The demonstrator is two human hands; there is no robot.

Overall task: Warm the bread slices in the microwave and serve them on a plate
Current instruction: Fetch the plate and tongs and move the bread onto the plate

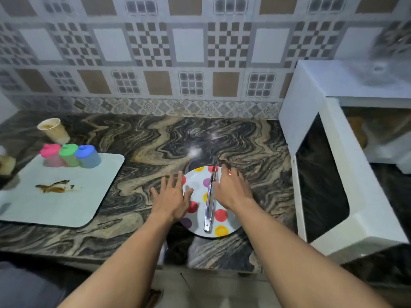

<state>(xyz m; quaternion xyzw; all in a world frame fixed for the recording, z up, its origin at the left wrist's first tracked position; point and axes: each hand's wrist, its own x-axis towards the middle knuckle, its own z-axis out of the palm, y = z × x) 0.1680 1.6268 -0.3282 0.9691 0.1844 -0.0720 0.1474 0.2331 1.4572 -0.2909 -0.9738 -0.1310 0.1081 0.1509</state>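
Observation:
A white plate [222,227] with coloured dots lies on the marbled counter near its front edge. Metal tongs [209,207] lie across the plate, pointing away from me. My left hand [172,196] is spread flat over the plate's left rim with straight fingers. My right hand [231,188] reaches over the plate's right side, fingers extended beside the tongs, holding nothing. The white microwave [311,90] stands at the right with its door [322,181] swung open toward me. A brownish shape, perhaps bread [358,130], shows blurred inside the cavity.
A pale cutting board [66,196] with a brown smear lies at the left, bearing pink, green and blue containers [71,155]. A paper cup [53,131] stands behind them. Tiled wall runs along the back. The counter's front edge [111,256] is just below the plate.

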